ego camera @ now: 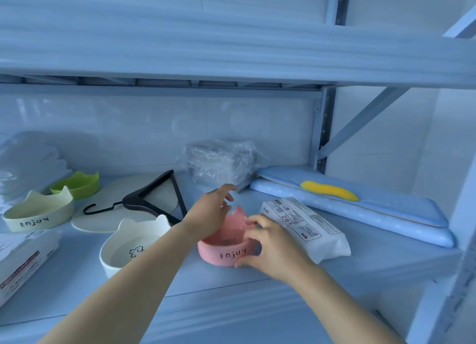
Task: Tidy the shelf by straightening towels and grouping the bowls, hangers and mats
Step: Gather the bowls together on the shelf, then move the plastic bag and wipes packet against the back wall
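Pink plastic, with "Enjoy" printed on its side, makes up the pink bowl that sits on the shelf between the two hands. The left hand reaches over the bowl's far left rim, its fingers spread and curved above and behind the rim rather than closed on it; whether the palm touches the bowl cannot be told. The right hand is at the bowl's right side, thumb low against the outer wall near the base and the other fingers curled over the rim by the pointed ear, so it seems to grasp the wall loosely.

Just left of the pink bowl, touching or nearly touching the left forearm, stands a white bowl with a small drawing inside. Further left are a cream bowl, also marked "Enjoy", and behind it a green bowl. A black hanger lies on a pale round mat behind the white bowl. A wrapped bundle in clear plastic stands at the back, beyond the left hand. To the right of the pink bowl lies a white packet with a printed label, just beside the right hand. Behind it, two blue pads are stacked along the right edge, with a yellow patch on top. At the near left corner sits another labelled packet
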Tool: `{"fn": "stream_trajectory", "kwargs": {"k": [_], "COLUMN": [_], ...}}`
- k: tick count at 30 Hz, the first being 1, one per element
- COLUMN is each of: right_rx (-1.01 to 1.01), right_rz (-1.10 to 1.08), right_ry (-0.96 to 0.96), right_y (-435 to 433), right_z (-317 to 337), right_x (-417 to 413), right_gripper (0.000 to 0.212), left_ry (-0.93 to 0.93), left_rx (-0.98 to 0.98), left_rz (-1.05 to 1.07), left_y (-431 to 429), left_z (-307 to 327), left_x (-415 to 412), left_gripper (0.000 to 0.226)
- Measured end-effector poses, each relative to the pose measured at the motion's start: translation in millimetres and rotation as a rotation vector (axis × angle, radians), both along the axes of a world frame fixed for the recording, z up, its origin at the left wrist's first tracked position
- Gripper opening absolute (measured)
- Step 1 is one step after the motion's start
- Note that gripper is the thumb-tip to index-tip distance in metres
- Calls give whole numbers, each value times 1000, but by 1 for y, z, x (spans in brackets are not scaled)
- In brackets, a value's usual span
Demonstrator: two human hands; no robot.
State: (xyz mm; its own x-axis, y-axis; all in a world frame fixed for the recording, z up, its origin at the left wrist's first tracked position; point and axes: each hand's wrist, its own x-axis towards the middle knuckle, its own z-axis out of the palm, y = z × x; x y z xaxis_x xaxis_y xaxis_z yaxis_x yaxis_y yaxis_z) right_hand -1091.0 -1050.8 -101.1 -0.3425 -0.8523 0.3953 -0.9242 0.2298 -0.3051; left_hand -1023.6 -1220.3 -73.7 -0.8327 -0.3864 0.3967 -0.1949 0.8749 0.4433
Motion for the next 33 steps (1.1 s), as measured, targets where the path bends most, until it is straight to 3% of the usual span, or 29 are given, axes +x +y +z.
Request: {"fn": "stream_trajectory", "kwargs": {"k": [9, 13, 21, 26, 33], "right_rx": [-115, -145, -289, -500, -523], "right_rz": [-82, -37, -53, -102, -298], "right_ry": [-33, -85, -95, 102, 369], "right_y": [-13, -12, -9, -2, 43], "right_z": [-22, -30, -37, -40, -24], "right_x": [-5, -7, -2, 6, -7], "right_gripper": [35, 36, 37, 27, 20], "left_ry": [106, 151, 140, 171, 195], "left_rx": [-26, -87, -119, -148, -288], "left_rz": [-39, -74, -42, -40, -92], "left_y": [7, 17, 20, 20, 23], "left_z": [-45, -64, -64, -65, -60], "left_x": [42, 52, 52, 55, 56], "left_gripper": [18, 37, 45, 47, 31]}}
